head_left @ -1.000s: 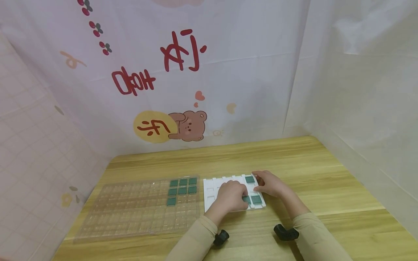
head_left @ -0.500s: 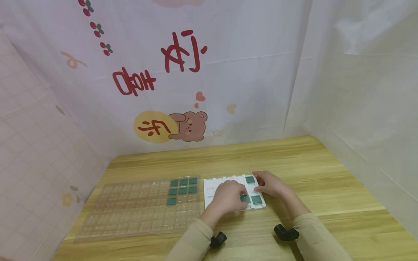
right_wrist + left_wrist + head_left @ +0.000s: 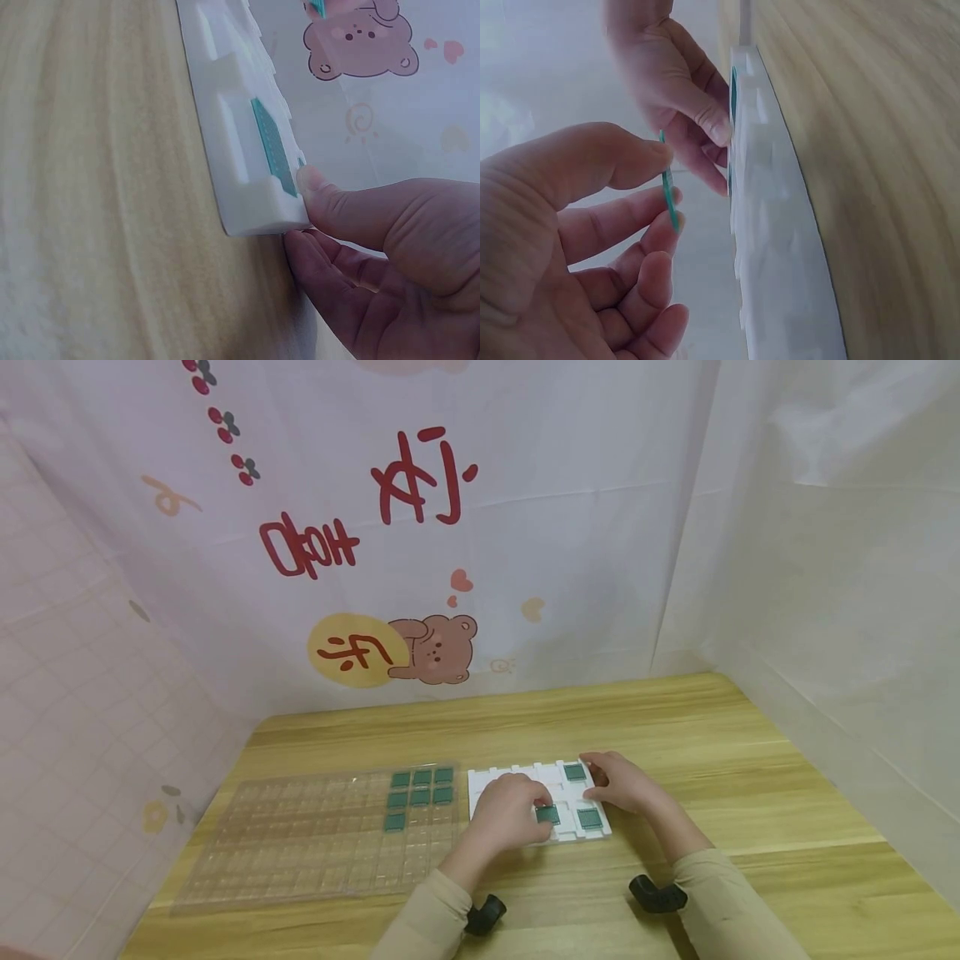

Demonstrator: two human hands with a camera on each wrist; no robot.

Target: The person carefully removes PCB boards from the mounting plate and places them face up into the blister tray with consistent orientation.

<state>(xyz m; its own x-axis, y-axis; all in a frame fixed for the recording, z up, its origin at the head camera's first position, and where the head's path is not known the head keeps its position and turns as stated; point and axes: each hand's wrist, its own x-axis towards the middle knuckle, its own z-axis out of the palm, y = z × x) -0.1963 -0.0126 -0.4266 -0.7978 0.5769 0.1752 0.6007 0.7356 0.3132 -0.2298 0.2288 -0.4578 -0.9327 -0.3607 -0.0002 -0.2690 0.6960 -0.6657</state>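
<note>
My left hand (image 3: 512, 810) is over the white tray (image 3: 576, 795) and pinches a thin green circuit board (image 3: 548, 815) between thumb and fingers. The left wrist view shows this held board (image 3: 668, 184) on edge, apart from the tray's face. My right hand (image 3: 618, 781) grips the tray's right edge, its thumb (image 3: 322, 199) at the rim. Two more green boards sit in the tray's right column, one at the back (image 3: 574, 772) and one at the front (image 3: 590, 819). The left hand hides part of the tray's left side.
Left of the white tray lies a clear plastic tray (image 3: 300, 839) with many small pockets. Several green boards (image 3: 420, 796) sit at its right end. Both trays are on a wood-grain table (image 3: 675, 727), with a printed curtain (image 3: 585, 527) behind it.
My left hand has moved a little to the left over the white tray, carrying the pinched board away from the front right board. The right hand has stayed at the tray's edge.
</note>
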